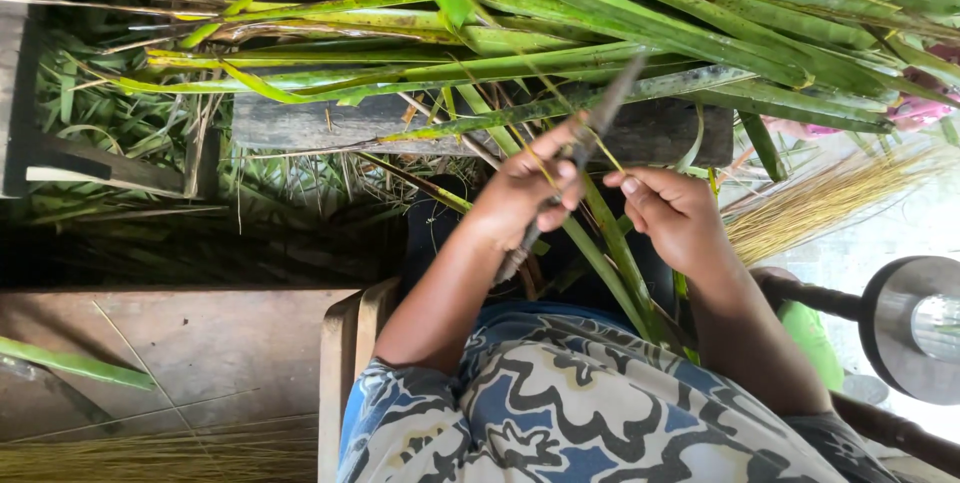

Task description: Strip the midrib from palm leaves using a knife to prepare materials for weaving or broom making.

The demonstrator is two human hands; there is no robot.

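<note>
Patterned sleeves nearest; left hand [525, 193] fisted round knife [575, 158], right hand [672, 211] pinching leaf strip [610, 243].

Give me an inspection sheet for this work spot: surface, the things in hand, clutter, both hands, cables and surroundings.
Surface: weathered wooden plank under the leaves; brown floor below.
Job's things: knife with a dark blade; long green leaf strip running between the hands.
Clutter: pile of green palm leaves; bundles of thin tan ribs; loose leaf scraps.
Grippers: left hand closed around the knife; right hand pinching the leaf strip.
Cables: nothing seen.
Surroundings: wooden chair frame; round grey disc at right; pink cloth behind the leaves.
</note>
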